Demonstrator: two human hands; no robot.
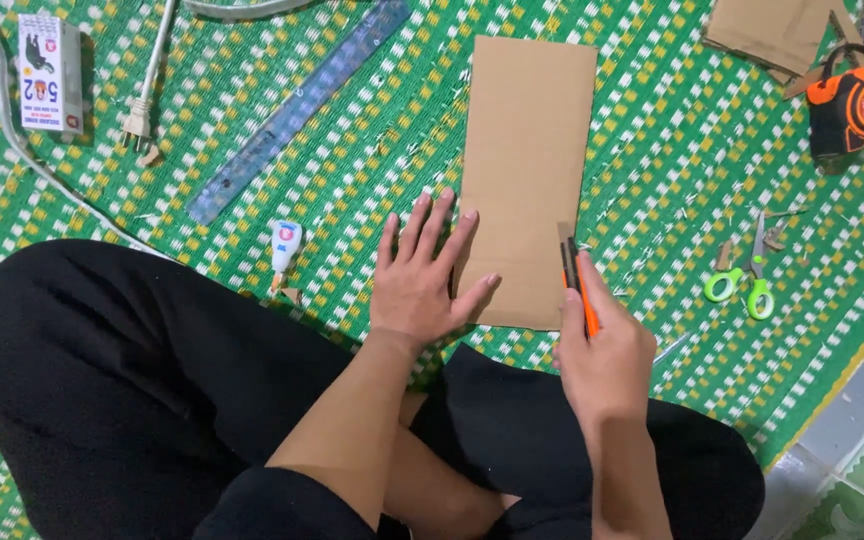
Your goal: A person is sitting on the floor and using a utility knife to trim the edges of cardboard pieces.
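A tall brown cardboard rectangle (pixel 530 150) lies flat on the green and white woven mat (pixel 652 150). My left hand (pixel 422 275) rests open and flat, fingers spread, over the cardboard's lower left edge. My right hand (pixel 602 355) grips an orange and black utility knife (pixel 574 275). Its blade tip touches the cardboard near the right edge, low down.
A clear blue ruler (pixel 297 110) lies up left, a small glue bottle (pixel 285 245) near my knee. Green-handled scissors (pixel 747 280) and an orange tape measure (pixel 857 105) are on the right. Cardboard scraps (pixel 767 30), a white plug (pixel 140 120) and a small box (pixel 49 70) lie along the top.
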